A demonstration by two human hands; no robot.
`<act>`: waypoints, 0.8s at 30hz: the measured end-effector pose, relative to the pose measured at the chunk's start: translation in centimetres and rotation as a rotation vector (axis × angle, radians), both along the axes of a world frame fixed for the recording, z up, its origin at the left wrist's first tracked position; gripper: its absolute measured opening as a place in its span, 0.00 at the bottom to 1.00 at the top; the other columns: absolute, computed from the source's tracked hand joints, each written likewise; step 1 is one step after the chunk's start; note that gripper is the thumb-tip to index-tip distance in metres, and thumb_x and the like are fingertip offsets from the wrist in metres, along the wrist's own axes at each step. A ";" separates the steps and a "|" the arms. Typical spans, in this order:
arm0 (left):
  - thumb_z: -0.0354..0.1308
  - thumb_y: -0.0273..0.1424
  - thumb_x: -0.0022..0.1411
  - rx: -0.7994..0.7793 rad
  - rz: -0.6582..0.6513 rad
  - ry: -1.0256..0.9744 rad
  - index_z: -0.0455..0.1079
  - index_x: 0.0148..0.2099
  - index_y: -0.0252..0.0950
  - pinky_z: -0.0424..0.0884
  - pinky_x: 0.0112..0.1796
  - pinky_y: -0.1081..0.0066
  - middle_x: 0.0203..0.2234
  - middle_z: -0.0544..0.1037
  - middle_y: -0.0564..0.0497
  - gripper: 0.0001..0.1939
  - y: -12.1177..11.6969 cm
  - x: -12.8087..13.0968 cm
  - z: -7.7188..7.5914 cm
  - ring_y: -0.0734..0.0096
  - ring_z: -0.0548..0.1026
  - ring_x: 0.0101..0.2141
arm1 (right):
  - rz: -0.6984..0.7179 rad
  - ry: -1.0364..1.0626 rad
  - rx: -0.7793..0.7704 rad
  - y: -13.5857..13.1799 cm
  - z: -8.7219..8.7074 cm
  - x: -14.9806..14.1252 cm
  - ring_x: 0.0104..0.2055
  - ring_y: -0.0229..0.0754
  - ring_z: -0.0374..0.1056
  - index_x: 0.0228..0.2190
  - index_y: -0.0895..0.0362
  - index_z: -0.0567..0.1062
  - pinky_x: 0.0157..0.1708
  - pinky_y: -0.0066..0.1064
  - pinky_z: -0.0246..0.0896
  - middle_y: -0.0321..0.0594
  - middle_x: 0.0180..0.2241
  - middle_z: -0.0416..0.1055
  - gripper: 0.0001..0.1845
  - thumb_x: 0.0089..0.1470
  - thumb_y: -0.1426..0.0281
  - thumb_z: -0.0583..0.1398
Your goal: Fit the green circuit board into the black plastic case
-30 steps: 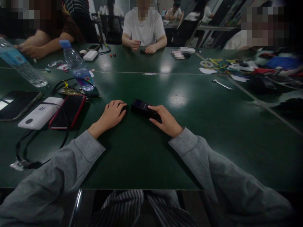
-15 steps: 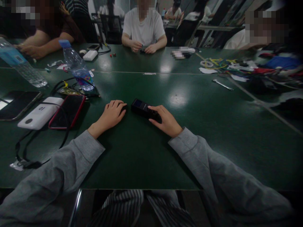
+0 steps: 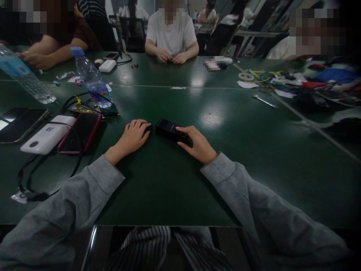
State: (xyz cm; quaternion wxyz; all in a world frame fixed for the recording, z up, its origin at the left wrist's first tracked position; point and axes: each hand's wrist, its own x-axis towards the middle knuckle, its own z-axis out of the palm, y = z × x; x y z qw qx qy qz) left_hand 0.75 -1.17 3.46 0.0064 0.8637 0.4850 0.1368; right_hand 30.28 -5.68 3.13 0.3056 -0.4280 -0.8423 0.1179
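Observation:
A small black device (image 3: 167, 128) with a dark screen lies on the green table (image 3: 169, 184), a little in front of me. My right hand (image 3: 199, 145) rests over its near end, fingers curled onto it and thumb along its side. To the left of the device, my left hand (image 3: 132, 137) lies palm down on the table with its fingers loosely spread. Its fingertips are close to the device's left end and hold nothing. Grey sleeves cover both my arms.
To my left lie a red-cased phone (image 3: 81, 131), a white power bank (image 3: 46, 140), a black phone (image 3: 21, 124), a black strap (image 3: 28, 188) and two water bottles (image 3: 91, 79). A wrench (image 3: 265, 101) and coloured clutter (image 3: 310, 81) are at the right. A person in white (image 3: 172, 35) sits opposite.
My hands and the black device have stayed put. The person opposite has lowered both hands onto the table.

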 end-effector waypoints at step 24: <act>0.45 0.37 0.73 0.022 -0.012 0.003 0.63 0.63 0.36 0.64 0.53 0.49 0.59 0.67 0.40 0.21 0.1 -0.1 -0.2 0.50 0.64 0.57 | 0.010 0.009 -0.002 -0.1 0.0 0.0 0.50 0.52 0.69 0.59 0.53 0.65 0.49 0.50 0.71 0.49 0.51 0.69 0.28 0.59 0.68 0.62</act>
